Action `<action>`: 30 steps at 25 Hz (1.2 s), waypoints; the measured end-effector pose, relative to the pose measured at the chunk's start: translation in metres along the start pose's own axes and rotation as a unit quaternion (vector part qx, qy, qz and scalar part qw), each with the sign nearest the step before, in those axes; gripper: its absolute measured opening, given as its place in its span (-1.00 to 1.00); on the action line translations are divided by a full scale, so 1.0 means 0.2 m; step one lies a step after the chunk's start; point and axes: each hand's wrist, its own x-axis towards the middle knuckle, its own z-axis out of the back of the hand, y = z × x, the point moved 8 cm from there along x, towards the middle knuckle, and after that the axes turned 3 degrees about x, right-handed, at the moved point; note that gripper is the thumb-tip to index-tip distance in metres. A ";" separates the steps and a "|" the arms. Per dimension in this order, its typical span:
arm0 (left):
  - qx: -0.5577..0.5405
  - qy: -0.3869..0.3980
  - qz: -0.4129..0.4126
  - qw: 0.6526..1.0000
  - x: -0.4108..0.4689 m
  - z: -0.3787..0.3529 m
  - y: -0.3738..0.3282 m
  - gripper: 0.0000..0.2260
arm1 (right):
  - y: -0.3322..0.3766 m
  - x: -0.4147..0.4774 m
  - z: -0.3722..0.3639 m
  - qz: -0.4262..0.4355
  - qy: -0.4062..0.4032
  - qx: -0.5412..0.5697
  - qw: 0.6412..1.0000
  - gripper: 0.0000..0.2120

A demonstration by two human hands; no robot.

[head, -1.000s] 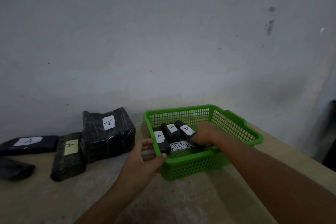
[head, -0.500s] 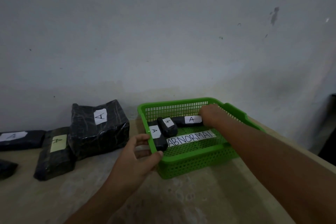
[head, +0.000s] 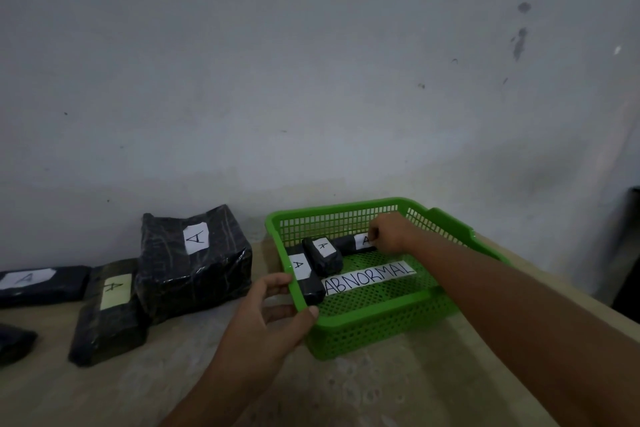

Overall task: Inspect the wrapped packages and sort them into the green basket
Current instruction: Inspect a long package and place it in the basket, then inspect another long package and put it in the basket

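Note:
A green basket (head: 388, 315) with an "ABNORMAL" label (head: 369, 278) on its floor stands on the table. Three small black wrapped packages marked "A" lie inside: one at the near left (head: 308, 284), one in the middle (head: 323, 255), one along the back wall (head: 349, 242). My right hand (head: 388, 232) reaches into the basket and holds the right end of the back package. My left hand (head: 273, 315) grips the basket's near left corner, thumb on the rim.
Left of the basket sit more black packages marked "A": a large block (head: 192, 263), a flat one with a yellowish label (head: 109, 312), a long one (head: 41, 284) and a dark one (head: 14, 343) at the left edge. A grey wall stands behind.
My right hand has turned the third small package from diagonal to lying along the basket's back wall, uncovering the "ABNORMAL" label. My left hand has stayed at the basket's corner.

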 end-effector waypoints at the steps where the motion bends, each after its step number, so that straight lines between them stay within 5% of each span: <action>1: 0.010 0.002 -0.005 1.000 -0.02 0.01 -0.01 -0.62 | 0.00 -0.02 0.03 0.002 -0.006 0.013 1.000 -0.80; 9: 0.153 -0.056 -0.030 0.986 -0.16 0.24 -0.20 -0.71 | 0.26 -0.31 0.43 0.089 -0.057 0.062 0.992 -0.84; 16: 0.253 -0.158 -0.027 0.954 -0.48 0.85 -0.27 -0.71 | 1.04 -0.74 0.58 0.224 -0.068 0.137 0.963 -0.87; 23: 0.343 -0.263 0.026 0.901 -0.80 1.53 -0.18 -0.72 | 1.92 -0.92 0.23 0.326 0.021 0.175 0.929 -0.81; 30: 0.331 -0.290 0.031 0.897 -0.91 1.73 -0.03 -0.73 | 2.46 -0.78 -0.32 0.287 0.075 0.168 0.940 -0.46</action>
